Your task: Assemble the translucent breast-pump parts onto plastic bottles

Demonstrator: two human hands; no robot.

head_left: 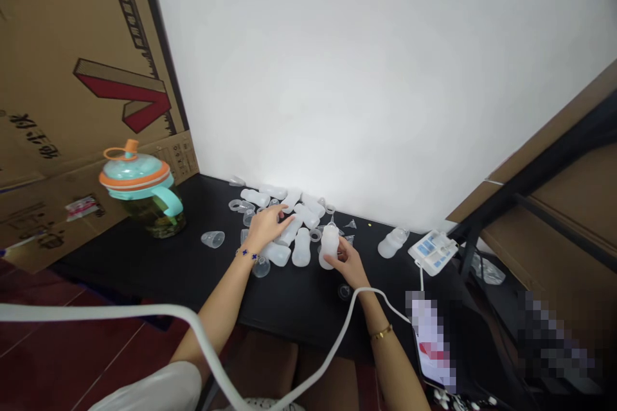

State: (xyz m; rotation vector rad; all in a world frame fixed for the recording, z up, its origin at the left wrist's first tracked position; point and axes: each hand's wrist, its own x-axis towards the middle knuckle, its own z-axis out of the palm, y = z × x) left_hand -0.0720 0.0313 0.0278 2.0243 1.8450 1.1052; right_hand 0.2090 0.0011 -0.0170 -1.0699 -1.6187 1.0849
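Near the middle of the black table (299,297), the right hand (351,264) grasped a frosted white bottle (330,248) upright, with a clear tip on its top. The left hand (263,227) reached over a pile of frosted bottles (301,248) and clear caps (261,267), thumb and fingers apart; whether it touched one could not be told. Nothing could be made out through the bottles' cloudy walls. Farther left stood a jug (144,194) with a turquoise handle and an orange-ringed lid, part filled with greenish-brown liquid, darker bits at the bottom. Another bottle with a clear top (391,244) lay near a white power strip (434,252) bearing blue labels, their print too small to read. Behind the jug, a cardboard carton (53,77) showed a big red V-shaped mark and dark characters too unclear to read
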